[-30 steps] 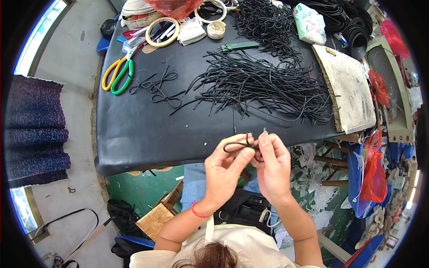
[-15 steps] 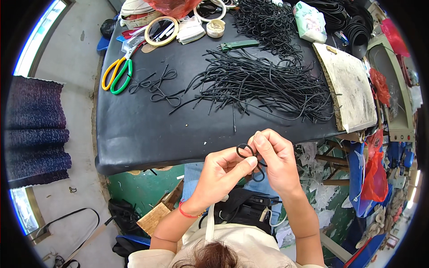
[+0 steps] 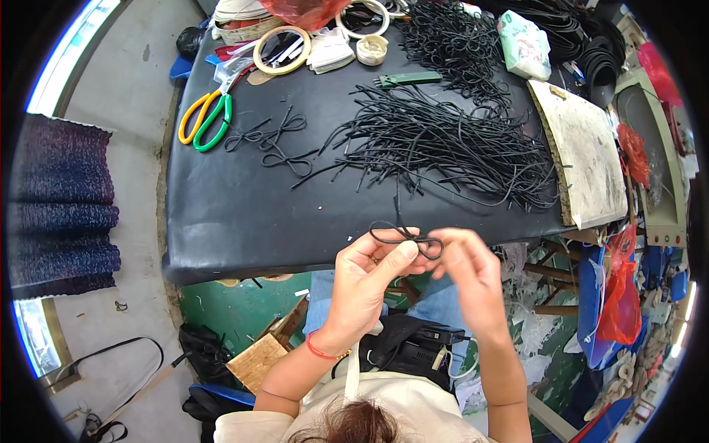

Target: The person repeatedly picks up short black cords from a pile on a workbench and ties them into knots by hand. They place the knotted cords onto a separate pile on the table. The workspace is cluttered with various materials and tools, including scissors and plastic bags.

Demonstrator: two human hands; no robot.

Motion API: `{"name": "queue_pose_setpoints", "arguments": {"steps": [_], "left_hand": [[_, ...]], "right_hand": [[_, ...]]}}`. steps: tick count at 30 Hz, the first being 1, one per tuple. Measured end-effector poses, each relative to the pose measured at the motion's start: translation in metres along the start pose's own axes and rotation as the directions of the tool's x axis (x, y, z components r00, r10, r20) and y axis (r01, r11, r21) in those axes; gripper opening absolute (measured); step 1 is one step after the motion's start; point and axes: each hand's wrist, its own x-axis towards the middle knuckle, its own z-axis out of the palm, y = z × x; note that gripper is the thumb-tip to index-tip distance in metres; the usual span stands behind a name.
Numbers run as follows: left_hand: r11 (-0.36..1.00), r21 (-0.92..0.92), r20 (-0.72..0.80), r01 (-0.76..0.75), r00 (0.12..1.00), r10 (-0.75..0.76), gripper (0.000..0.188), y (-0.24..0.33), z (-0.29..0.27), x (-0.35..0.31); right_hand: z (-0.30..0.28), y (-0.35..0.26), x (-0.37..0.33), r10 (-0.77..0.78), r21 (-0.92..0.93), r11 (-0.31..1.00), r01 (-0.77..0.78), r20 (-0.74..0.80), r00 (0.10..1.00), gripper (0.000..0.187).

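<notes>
A black cord tied in a bow, with a loop on either side and a strand rising behind it, is held over the table's front edge. My left hand pinches it near the knot between thumb and fingers. Beside the right loop is my right hand, fingers partly curled and smeared by motion; whether they grip the cord cannot be made out. Beyond the hands spreads a heap of cut black cords on the black tabletop. Several looped cords lie left of the heap.
Yellow-and-green-handled scissors lie at the left. Along the back are a tape roll, a small round tub, a green tool and a tissue pack. A worn pale board covers the right end.
The bow has turned so its loops lie sideways. My right hand has drawn away to the right and lower from the knot, while my left keeps its pinch. The view has shifted slightly.
</notes>
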Motion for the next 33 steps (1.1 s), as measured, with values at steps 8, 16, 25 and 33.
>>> {"name": "queue_pose_setpoints", "arguments": {"steps": [8, 16, 25, 33], "left_hand": [[0.958, 0.282, 0.057, -0.053, 0.998, 0.039, 0.020, -0.001, -0.004, -0.007], [0.962, 0.269, 0.033, -0.047, 0.999, 0.040, 0.019, 0.000, -0.005, -0.004], [0.964, 0.265, 0.022, 0.009, 1.000, -0.015, 0.018, 0.002, -0.009, -0.001], [0.942, 0.333, 0.098, 0.047, 0.992, -0.084, 0.017, 0.005, -0.003, -0.003]], "right_hand": [[0.002, 0.005, -0.003, -0.150, 0.029, 0.988, 0.150, 0.010, 0.989, 0.009], [-0.003, 0.004, -0.001, -0.118, -0.096, 0.987, 0.127, 0.096, 0.988, 0.014], [-0.007, 0.003, 0.001, -0.055, -0.118, 0.990, 0.072, 0.140, 0.989, 0.017], [0.003, 0.011, 0.009, -0.070, 0.012, 0.997, 0.070, -0.029, 0.997, 0.015]]}}
